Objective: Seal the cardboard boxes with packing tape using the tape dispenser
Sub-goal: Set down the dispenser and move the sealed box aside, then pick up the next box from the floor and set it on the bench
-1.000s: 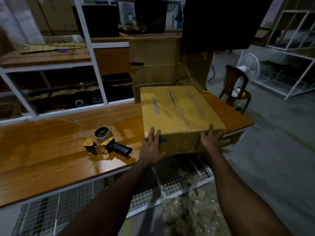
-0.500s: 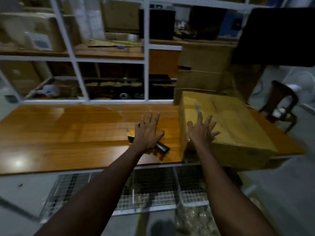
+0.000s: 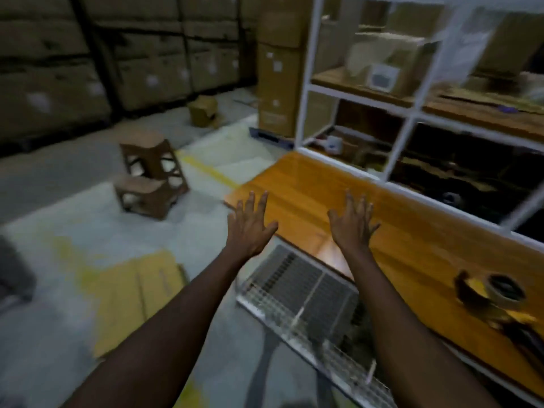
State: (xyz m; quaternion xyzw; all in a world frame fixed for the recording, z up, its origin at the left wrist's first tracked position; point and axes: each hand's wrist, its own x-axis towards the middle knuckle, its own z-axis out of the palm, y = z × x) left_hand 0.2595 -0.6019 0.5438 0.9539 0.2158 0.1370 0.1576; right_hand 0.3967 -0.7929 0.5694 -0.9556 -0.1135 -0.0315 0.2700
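My two hands are out in front of me, up in the air. My left hand has its fingers spread wide and holds nothing. My right hand is spread wide too, and it also holds nothing. The hands are apart and do not touch each other.

My right hand is above the near edge of the wooden bench. My left hand is just past the corner of the bench, above the floor.

The tape dispenser lies on the bench, far off to my right, well away from both hands. It looks blurry, but I can see its yellow part and the roll of tape.

A flat cardboard piece lies on the floor by my left arm. Two brown stools stand farther back on the floor. A white shelf rack stands behind the bench with boxes on it. A tall stack of boxes is beside the rack. A wire shelf sits under the bench.
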